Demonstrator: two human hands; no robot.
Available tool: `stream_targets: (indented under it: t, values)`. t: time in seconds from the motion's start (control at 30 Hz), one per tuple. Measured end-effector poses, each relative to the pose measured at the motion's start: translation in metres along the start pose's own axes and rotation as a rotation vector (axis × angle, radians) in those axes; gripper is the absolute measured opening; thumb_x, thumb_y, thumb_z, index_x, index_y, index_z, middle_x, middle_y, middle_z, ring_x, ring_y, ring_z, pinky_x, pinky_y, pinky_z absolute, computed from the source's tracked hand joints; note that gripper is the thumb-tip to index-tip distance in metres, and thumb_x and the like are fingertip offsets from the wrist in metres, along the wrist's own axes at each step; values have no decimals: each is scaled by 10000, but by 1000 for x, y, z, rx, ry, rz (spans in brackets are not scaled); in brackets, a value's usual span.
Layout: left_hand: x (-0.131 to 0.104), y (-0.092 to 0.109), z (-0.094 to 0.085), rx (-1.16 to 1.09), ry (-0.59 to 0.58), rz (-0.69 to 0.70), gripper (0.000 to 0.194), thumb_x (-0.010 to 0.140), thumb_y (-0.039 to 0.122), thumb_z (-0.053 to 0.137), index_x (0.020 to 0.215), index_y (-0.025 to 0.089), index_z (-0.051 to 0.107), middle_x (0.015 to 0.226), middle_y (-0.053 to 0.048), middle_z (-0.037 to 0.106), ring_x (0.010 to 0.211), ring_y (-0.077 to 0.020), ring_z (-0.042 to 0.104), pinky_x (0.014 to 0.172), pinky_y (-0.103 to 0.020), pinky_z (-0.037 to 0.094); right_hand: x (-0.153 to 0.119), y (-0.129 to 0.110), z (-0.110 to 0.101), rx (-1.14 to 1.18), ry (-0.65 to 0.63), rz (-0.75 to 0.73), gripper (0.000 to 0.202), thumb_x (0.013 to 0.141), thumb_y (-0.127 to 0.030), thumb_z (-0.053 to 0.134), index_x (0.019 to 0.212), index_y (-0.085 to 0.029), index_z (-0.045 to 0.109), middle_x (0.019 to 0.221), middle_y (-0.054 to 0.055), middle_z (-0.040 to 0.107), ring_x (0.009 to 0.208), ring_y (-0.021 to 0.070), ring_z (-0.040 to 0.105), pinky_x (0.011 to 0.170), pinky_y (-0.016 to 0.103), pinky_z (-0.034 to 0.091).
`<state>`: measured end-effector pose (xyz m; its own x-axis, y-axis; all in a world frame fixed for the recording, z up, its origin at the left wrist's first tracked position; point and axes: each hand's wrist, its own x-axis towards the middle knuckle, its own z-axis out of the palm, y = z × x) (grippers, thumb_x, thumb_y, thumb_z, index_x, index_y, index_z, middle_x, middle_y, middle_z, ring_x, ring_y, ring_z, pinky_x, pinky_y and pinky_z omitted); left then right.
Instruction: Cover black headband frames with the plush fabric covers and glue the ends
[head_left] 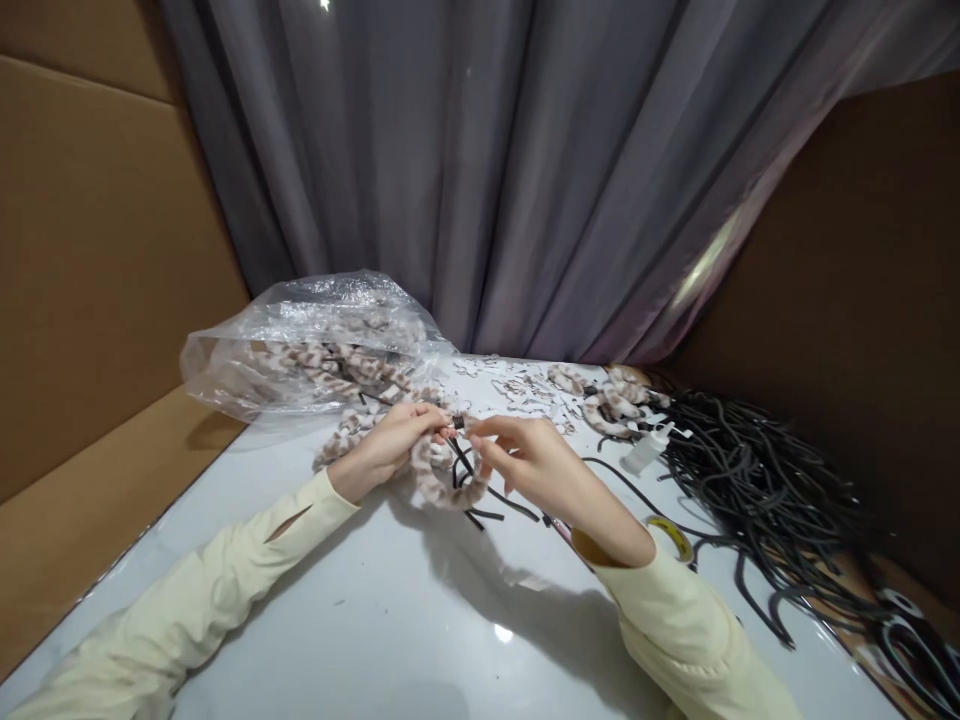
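A fuzzy, brown-and-white patterned plush ring (431, 485) hangs upright in front of me, just above the table. My left hand (397, 440) is closed in a pinch on its top, beside a small black piece (459, 423). On the ring's right side is my right hand (529, 450), with index finger and thumb apart, the fingertips close to the black piece and the ring's edge. Whether they touch is hard to make out. Black cord pieces (514, 503) show through and behind the ring.
A clear plastic bag (315, 300) of similar plush pieces lies at the back left. At right are a pile of black cords (757, 480), a small white bottle (646, 450), a yellow tape roll (670, 538) and more plush rings (611, 405). Cardboard walls (90, 250) flank the white table (360, 640).
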<state>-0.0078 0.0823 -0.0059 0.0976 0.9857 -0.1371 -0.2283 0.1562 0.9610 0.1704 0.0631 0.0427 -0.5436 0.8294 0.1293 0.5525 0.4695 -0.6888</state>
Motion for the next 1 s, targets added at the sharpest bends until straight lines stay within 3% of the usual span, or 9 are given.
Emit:
stream_targets:
  t: [0.13,0.23,0.33,0.43,0.57,0.73,0.87,1.0]
  values:
    - [-2,3,1,-102,-6,-55,96,623,169,663,592,118,588,531,15,569,474,-70,513,452,-164,395,3,-1,10,43,-157,91,275,836,-237,487,1057,-123,605,574,-4,605,497,111,550,528,215,414]
    - [-5,7,3,-145,-13,-69,105,631,163,657,583,124,572,525,22,554,456,-69,504,434,-172,400,16,6,24,378,-250,222,318,848,-180,461,1153,-106,516,658,8,617,491,101,553,519,224,457]
    - [-7,11,3,-161,-32,-54,126,637,169,658,577,122,558,525,20,553,438,-71,501,412,-178,395,26,15,37,753,-196,269,242,879,-177,403,1080,-96,513,689,36,620,518,116,583,549,260,505]
    - [-7,12,3,-157,-55,-2,144,640,183,673,591,119,555,524,20,557,439,-70,507,413,-170,389,29,21,45,944,-93,219,157,853,-224,479,920,-117,571,647,20,606,547,118,600,603,261,520]
    - [-7,12,4,-208,-57,43,169,616,182,698,583,118,545,514,33,537,459,-62,496,446,-163,398,29,23,46,911,29,185,160,786,-275,552,723,-133,590,543,-13,570,452,106,554,517,239,495]
    - [-8,8,5,-183,3,85,160,597,171,701,602,113,552,532,31,537,493,-59,494,484,-160,395,30,24,49,717,141,161,267,764,-251,518,515,-156,512,340,-48,466,275,75,395,326,190,315]
    - [-5,1,6,-169,11,102,143,614,167,679,650,117,549,551,39,522,492,-46,467,479,-150,367,33,27,56,712,176,187,257,724,-169,489,467,-156,494,291,-56,430,249,62,361,319,179,283]
    - [-4,-6,7,-126,32,109,145,619,171,664,658,123,533,536,45,516,481,-47,458,478,-154,363,35,31,61,789,154,239,229,700,-198,480,474,-162,484,307,-56,417,254,71,353,291,193,276]
